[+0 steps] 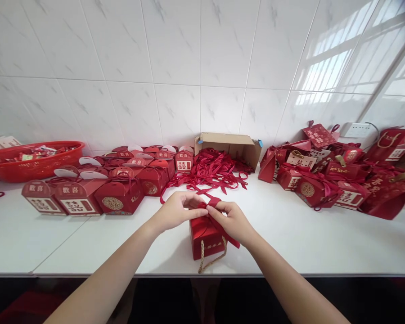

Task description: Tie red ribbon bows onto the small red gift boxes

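A red gift box (207, 245) with a twisted rope handle (201, 256) stands near the table's front edge, right in front of me. Above its top, my left hand (178, 209) pinches a red ribbon (213, 200) between thumb and fingers. From the other side, my right hand (232, 220) grips the same ribbon, thumb and fingertips pressed together close to the left thumb. One ribbon tail hangs down the box's right side, below my right hand. The fingers partly hide where the ribbon crosses, so its exact loops cannot be made out.
Behind the box lies a heap of red ribbons (216, 168), spilling from a cardboard box (248, 153) on its side. Rows of red gift boxes (118, 198) stand left. A red plastic basket (37, 166) holds small packets. More gift boxes (324, 180) crowd the right, near a power strip (356, 130).
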`<state>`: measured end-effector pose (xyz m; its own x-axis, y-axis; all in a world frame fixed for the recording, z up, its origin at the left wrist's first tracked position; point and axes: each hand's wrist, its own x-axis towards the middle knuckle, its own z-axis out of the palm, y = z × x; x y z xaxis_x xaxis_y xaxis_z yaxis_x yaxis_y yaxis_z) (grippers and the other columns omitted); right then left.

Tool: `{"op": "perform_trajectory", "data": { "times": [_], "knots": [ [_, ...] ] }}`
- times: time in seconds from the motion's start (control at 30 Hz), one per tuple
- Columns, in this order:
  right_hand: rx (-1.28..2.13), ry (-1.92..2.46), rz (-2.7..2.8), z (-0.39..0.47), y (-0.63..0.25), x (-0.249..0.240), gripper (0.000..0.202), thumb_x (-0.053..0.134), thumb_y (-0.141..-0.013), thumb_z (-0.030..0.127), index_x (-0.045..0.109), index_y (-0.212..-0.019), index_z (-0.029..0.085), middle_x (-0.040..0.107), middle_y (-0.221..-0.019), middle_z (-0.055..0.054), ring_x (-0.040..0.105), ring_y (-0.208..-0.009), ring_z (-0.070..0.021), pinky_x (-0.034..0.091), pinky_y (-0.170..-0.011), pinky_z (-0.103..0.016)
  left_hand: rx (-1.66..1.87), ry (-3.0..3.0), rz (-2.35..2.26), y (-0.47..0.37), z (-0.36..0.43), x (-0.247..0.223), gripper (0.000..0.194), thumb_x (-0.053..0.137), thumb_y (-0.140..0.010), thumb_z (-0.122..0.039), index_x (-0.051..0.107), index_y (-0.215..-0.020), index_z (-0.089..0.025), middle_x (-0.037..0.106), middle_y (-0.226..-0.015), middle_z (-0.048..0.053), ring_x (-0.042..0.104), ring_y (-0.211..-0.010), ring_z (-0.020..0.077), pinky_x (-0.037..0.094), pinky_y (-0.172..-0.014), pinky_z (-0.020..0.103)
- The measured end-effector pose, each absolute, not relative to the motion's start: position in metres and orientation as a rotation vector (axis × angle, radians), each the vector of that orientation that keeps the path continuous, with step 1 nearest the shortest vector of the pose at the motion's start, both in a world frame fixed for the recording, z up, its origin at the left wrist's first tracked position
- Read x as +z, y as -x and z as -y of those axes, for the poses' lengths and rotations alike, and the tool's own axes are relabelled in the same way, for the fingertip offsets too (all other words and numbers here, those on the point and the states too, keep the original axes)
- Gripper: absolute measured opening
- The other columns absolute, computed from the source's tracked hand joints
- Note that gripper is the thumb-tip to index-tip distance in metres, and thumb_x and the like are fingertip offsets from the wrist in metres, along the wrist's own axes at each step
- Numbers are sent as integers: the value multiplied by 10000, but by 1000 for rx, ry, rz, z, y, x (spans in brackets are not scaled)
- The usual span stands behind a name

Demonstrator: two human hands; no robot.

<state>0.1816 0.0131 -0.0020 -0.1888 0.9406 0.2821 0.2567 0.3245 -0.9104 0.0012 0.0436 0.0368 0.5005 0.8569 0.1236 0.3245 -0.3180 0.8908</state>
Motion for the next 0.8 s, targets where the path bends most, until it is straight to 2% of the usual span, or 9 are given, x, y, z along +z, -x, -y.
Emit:
{"op": "perform_trajectory", "data": {
  "times": [0.13, 0.23, 0.37, 0.43, 0.53, 0.63, 0.8],
  "knots": [
    [928, 1093, 1564, -13, -178, -6, 349, 548, -832, 439, 559, -630, 154, 558, -602, 3, 493, -579, -122, 365, -539, -234, 948, -1860, -1054, 0, -34, 22, 161, 663, -763, -307, 673, -769, -147, 696, -840, 60, 633, -824, 191, 491, -792, 316],
    [969, 1047, 1410, -14, -174, -9, 260, 609, -798, 406, 483, -747, 184, 616, -639, 5, 569, -618, -149, 418, -591, -247, 1031, -1891, -1065, -5, -29, 15, 129, 603, -803, -279, 627, -770, -157, 677, -830, 39, 616, -811, 168, 482, -764, 286],
    [947, 1023, 1323, -13, -171, -9, 305, 653, -772, 353, 380, -810, 223, 607, -591, 50, 567, -566, -143, 423, -575, -243, 1078, -1986, -1084, -10, -26, 7, 132, 595, -811, -279, 563, -749, -167, 625, -755, 4, 571, -730, 137, 461, -691, 252],
    [862, 1050, 1389, -12, -172, -8, 220, 634, -790, 323, 444, -805, 213, 617, -605, 38, 568, -570, -142, 428, -577, -244, 1120, -2016, -1093, -12, -24, 4, 136, 617, -794, -274, 559, -730, -168, 618, -730, -3, 562, -700, 131, 459, -672, 246],
    [678, 1101, 1536, -9, -175, -5, 87, 585, -831, 269, 603, -802, 189, 681, -748, -18, 617, -679, -159, 465, -653, -266, 1212, -2045, -1113, -15, -24, -1, 128, 598, -803, -263, 588, -717, -169, 639, -718, 3, 584, -684, 132, 471, -663, 246],
    [481, 1146, 1690, -5, -179, -5, 114, 589, -838, 230, 695, -843, 187, 689, -833, -46, 626, -749, -177, 482, -710, -291, 1306, -2057, -1120, -17, -26, -6, 71, 587, -786, -200, 609, -724, -173, 675, -742, 9, 627, -716, 144, 492, -690, 250],
    [380, 1211, 1756, -3, -180, -7, 130, 594, -826, 169, 724, -822, 179, 629, -829, -68, 604, -775, -191, 493, -747, -321, 1387, -2066, -1071, -18, -28, -12, 82, 572, -781, -147, 629, -732, -183, 714, -782, 14, 668, -745, 151, 515, -719, 253]
  ]
}}
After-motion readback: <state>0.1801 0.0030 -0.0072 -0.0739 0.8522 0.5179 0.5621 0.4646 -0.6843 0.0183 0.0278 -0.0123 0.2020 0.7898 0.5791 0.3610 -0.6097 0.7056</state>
